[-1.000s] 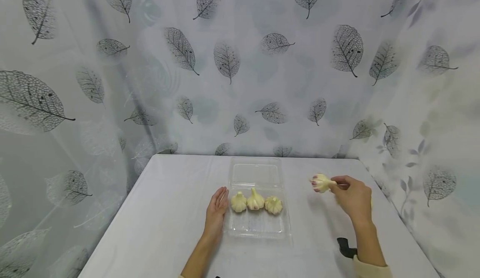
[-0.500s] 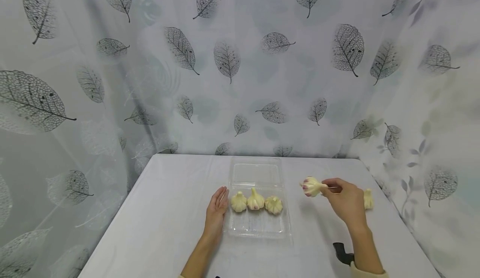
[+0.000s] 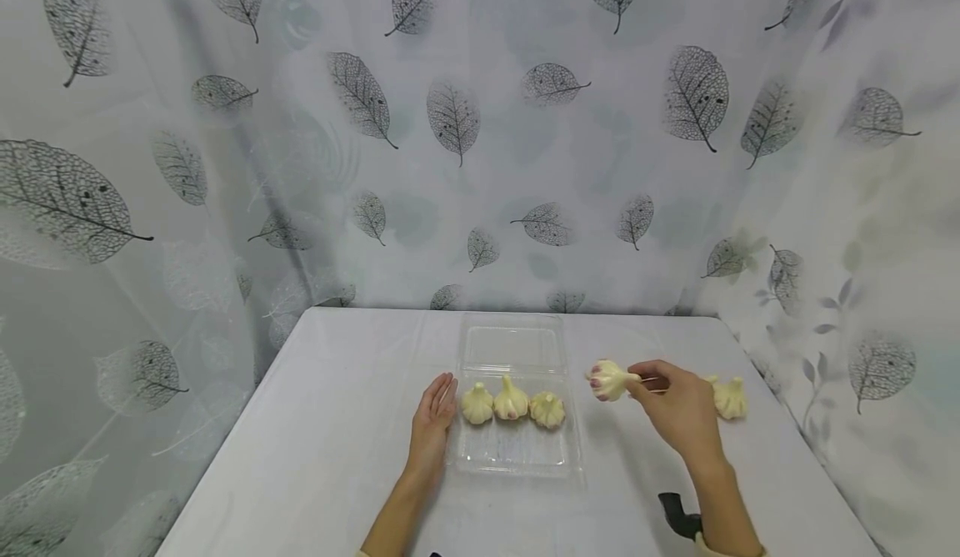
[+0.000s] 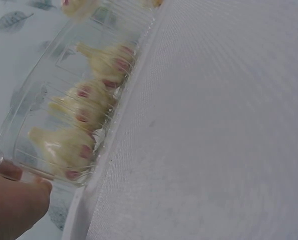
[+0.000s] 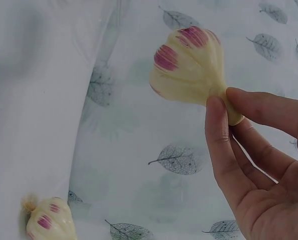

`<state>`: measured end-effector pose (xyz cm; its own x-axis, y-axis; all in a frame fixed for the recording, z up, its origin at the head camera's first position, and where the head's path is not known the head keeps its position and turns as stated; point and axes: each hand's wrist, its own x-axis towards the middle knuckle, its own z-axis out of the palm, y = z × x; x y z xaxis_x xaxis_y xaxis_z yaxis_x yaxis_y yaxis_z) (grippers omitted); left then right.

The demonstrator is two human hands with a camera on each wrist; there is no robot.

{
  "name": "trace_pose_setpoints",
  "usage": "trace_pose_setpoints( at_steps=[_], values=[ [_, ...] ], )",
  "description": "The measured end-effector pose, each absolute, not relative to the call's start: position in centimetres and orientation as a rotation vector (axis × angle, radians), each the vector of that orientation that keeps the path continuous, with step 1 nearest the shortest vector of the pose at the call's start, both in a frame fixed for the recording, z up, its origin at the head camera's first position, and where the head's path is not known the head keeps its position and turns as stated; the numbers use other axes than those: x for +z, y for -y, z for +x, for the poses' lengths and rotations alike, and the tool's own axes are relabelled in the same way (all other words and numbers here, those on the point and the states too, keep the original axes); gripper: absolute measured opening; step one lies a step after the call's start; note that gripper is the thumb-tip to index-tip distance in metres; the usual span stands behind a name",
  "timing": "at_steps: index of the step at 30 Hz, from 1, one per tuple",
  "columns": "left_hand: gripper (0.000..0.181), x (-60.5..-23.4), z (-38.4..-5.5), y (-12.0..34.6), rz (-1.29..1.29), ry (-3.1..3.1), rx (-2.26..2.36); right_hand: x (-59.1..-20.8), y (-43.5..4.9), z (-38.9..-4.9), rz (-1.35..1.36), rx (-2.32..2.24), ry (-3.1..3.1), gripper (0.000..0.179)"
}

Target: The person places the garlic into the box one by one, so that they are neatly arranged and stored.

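Note:
My right hand [image 3: 678, 407] pinches a garlic bulb [image 3: 609, 379] by its stem, thumb on one side and fingertips on the other. The bulb's purple-streaked base points left in the head view, above the table right of a clear plastic clamshell box [image 3: 513, 455]. Three more pale garlic bulbs [image 3: 511, 403] sit in a row inside the box, whose lid [image 3: 512, 348] lies folded back. Along the box's left wall rests my left hand [image 3: 433, 419], fingers extended. The left wrist view shows its thumb [image 4: 26, 200] by the box's near end.
Further garlic bulbs [image 3: 730, 398] lie at the table's right side, partly behind my right hand. A white cloth covers the table [image 3: 330, 449]. Leaf-printed curtains [image 3: 480, 140] hang behind and at both sides. A black strap end [image 3: 678, 517] hangs from the right wrist.
My right hand has moved left with the garlic bulb, closer to the box, uncovering bulbs behind it on the right. The left hand and the box have stayed put.

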<state>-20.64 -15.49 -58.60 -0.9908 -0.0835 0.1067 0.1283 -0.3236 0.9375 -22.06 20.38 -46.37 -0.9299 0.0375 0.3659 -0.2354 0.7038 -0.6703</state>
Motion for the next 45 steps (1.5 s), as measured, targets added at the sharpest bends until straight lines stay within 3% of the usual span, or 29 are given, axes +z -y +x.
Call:
trace_pose_setpoints(
  at_steps=[45],
  values=[
    [0.055, -58.4, -20.5, 15.5, -0.049, 1.748, -2.454, -47.9, -14.1, -19.8, 0.325, 1.192, 2.631, 0.017]
  ],
)
